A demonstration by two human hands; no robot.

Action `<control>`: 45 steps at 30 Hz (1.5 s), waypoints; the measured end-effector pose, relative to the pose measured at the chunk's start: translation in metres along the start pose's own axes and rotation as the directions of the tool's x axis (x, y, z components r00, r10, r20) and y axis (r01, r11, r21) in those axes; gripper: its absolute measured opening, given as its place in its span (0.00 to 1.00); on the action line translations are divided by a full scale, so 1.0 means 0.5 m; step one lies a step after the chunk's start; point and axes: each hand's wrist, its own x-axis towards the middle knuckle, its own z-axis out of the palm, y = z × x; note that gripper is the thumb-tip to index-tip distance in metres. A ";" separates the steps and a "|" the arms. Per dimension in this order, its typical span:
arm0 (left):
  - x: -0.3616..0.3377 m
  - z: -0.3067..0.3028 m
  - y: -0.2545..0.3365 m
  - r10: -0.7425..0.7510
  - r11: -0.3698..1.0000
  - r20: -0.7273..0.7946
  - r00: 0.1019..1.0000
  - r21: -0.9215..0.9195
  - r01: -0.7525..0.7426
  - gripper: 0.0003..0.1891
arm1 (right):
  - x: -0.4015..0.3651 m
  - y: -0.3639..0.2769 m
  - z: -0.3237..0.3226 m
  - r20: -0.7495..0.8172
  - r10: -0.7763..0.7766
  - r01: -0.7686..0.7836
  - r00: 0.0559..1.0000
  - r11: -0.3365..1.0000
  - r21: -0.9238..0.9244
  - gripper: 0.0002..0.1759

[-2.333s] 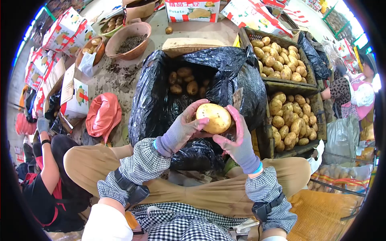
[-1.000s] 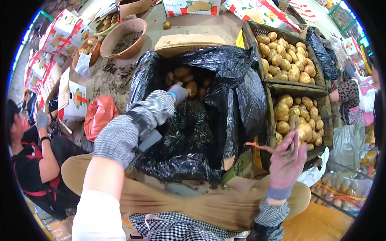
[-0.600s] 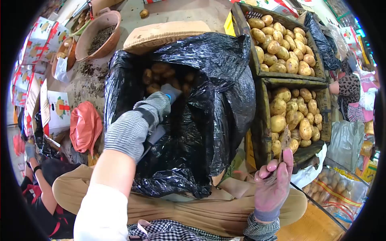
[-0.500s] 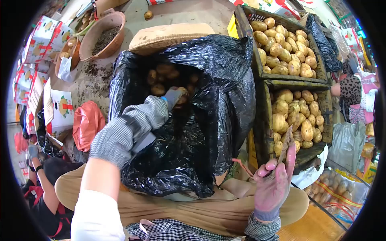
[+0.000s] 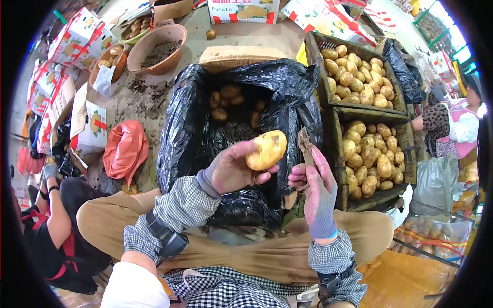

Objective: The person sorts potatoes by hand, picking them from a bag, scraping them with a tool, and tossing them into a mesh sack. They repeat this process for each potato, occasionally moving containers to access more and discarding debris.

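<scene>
Over the black plastic-lined box (image 5: 177, 149), my left hand (image 5: 228, 167) is closed around a large pale-yellow potato (image 5: 266, 150). Close beside it on the right, my right hand (image 5: 318, 187) grips a narrow, mud-caked flat tool (image 5: 305, 146), its tip pointing up; its exact kind is hard to make out. The tool and the potato are apart. Several brown potatoes (image 5: 231, 92) and loose soil (image 5: 237, 131) lie deep in the box. Both hands wear grey fingerless gloves that leave dirty fingers bare.
Two crates of potatoes, a far one (image 5: 354, 77) and a near one (image 5: 372, 159), stand on the right. To the left are a red plastic bag (image 5: 126, 151), a clay bowl of soil (image 5: 159, 49) and printed cartons (image 5: 77, 41). Another person (image 5: 56, 226) sits at lower left.
My left hand has come up out of the lined box with a potato. My right hand, still gripping the tool, has moved left toward it. The view has shifted slightly.
</scene>
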 end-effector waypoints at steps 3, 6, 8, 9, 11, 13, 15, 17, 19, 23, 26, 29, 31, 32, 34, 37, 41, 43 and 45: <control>-0.034 0.043 -0.013 0.148 0.958 0.002 0.989 0.250 -0.144 0.39 | -0.005 0.000 -0.003 0.011 -0.057 0.057 0.998 0.998 -0.022 0.26; -0.050 0.054 -0.025 0.258 0.872 0.007 0.966 0.429 -0.236 0.43 | -0.019 -0.008 0.003 0.062 -0.112 0.116 0.992 0.992 -0.058 0.25; -0.053 0.049 -0.032 0.249 0.877 -0.021 0.968 0.429 -0.217 0.41 | -0.028 -0.001 0.008 0.190 -0.139 0.166 0.972 0.977 -0.137 0.24; -0.053 0.048 -0.035 0.251 0.875 -0.018 0.968 0.431 -0.219 0.41 | -0.036 0.006 0.015 0.208 -0.100 0.123 0.973 0.987 -0.101 0.23; -0.050 0.045 -0.044 0.344 0.812 -0.054 0.937 0.519 -0.268 0.41 | -0.046 0.018 0.010 0.272 -0.097 0.130 0.957 0.986 -0.107 0.23; -0.046 0.044 -0.048 0.498 0.510 0.047 0.866 0.791 -0.337 0.41 | -0.046 0.008 0.006 0.232 -0.116 0.142 0.966 0.985 -0.098 0.22; -0.057 0.059 -0.048 0.608 -0.229 0.324 0.725 0.946 -0.231 0.42 | -0.043 -0.002 0.010 0.120 -0.114 0.128 0.986 0.984 -0.120 0.21; -0.057 0.068 -0.053 0.617 -0.269 0.343 0.708 0.938 -0.220 0.42 | -0.040 0.023 0.003 0.201 -0.166 0.207 0.965 0.958 -0.199 0.21; -0.056 0.068 -0.056 0.621 -0.307 0.364 0.694 0.928 -0.212 0.42 | -0.056 0.024 0.009 0.306 -0.131 0.226 0.943 0.927 -0.299 0.21; -0.054 0.058 -0.055 0.644 -0.238 0.290 0.707 0.955 -0.175 0.42 | -0.057 0.047 0.010 0.376 -0.206 0.325 0.904 0.901 -0.288 0.21; -0.055 0.053 -0.054 0.652 -0.018 0.212 0.728 0.964 -0.265 0.39 | -0.045 0.010 0.015 0.129 -0.131 0.147 0.983 0.982 -0.118 0.22; -0.050 0.054 -0.036 0.032 0.942 -0.148 0.988 0.336 0.020 0.38 | -0.023 0.016 0.004 0.058 -0.132 0.139 0.990 0.979 -0.149 0.23; -0.047 0.060 -0.039 -0.032 0.963 -0.094 0.995 0.264 0.056 0.39 | -0.018 0.022 0.012 0.084 -0.065 0.060 0.994 0.997 0.054 0.25; -0.044 0.061 -0.040 -0.085 0.977 -0.035 0.996 0.194 0.090 0.40 | -0.020 0.023 0.015 0.077 -0.061 0.057 0.995 0.997 0.052 0.25; -0.032 0.064 -0.043 -0.144 0.967 -0.048 0.988 0.207 0.151 0.42 | -0.020 0.023 0.018 0.213 -0.044 0.059 0.976 0.996 -0.064 0.27; -0.011 0.075 -0.031 -0.303 0.696 -0.171 0.938 0.633 0.340 0.50 | -0.021 0.024 -0.007 0.182 0.055 -0.075 0.982 0.992 0.099 0.27; 0.095 -0.032 0.079 0.127 0.428 -0.433 0.892 0.835 0.345 0.38 | 0.019 -0.031 -0.091 -0.169 0.074 0.068 0.983 0.706 0.705 0.32; 0.160 -0.178 0.135 0.366 0.108 -0.475 0.800 0.876 0.470 0.27 | 0.018 -0.075 -0.139 -0.070 0.078 0.028 0.994 0.446 0.895 0.36; 0.204 -0.284 0.152 0.429 -0.203 -0.460 0.777 0.789 0.580 0.25 | 0.018 -0.079 -0.152 -0.142 0.076 0.093 0.987 0.449 0.889 0.37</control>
